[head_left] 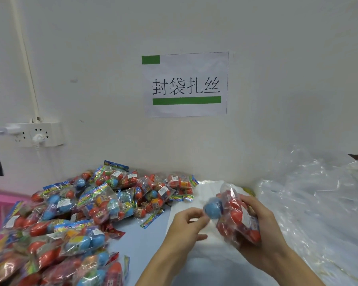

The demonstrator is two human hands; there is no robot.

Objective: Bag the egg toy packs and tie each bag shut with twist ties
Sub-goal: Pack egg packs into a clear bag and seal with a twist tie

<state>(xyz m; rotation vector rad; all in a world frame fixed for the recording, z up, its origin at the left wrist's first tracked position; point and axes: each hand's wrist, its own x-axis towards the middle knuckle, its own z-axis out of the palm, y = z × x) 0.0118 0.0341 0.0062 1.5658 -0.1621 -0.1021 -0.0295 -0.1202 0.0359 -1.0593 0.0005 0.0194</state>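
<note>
Right hand point(256, 221): fingers curled round a clear bag point(237, 218) packed with red egg toys and one blue egg, gripping it from the far side, thumb on the near face. Left hand point(187, 222): fingertips pinched together just beside the bag's blue end, touching the plastic there; too blurred to tell whether anything thin sits between them. Bag held in the air, tilted, between both sets of fingers, above a white sheet point(196, 254) on the pale blue table point(141, 240). To the left of the left fingers, well apart: a loose heap of egg toy packs point(87, 207), red, blue and orange eggs in printed wrappers, spreading to the near edge. To the right of the right fingers: a mound of crumpled clear plastic bags point(314, 203). Beyond the fingers, on the wall: a paper sign point(186, 84) with green bars, and a power strip point(37, 134) at far left with plugs in it.
</note>
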